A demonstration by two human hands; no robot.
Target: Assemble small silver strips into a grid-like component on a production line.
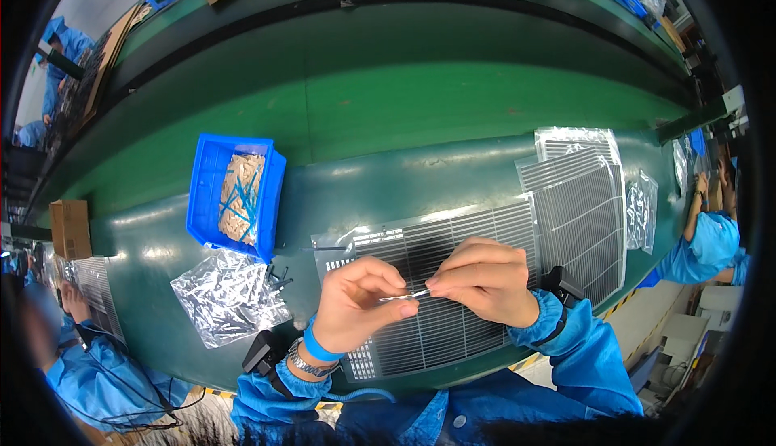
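Above a clear sheet printed with rows of black strips (436,341), my two hands meet over a small, thin, light-coloured strip (406,295). My left hand (356,305) pinches one end of it between thumb and forefinger. At the other end, the fingertips of my right hand (485,280) are closed on the strip. Its exact kind is too small to tell. A blue band and a metal watch circle my left wrist. Left of my hands lies a clear plastic bag (226,300) full of small dark pieces, some spilling out at its right edge.
A blue bin (194,195) with beige pieces and blue sticks stands behind the bag. More striped sheets (578,220) overlap on the right, beside clear bags (641,212). A cardboard box (71,229) sits far left. Co-workers in blue sit at both sides; a green belt (404,98) runs behind.
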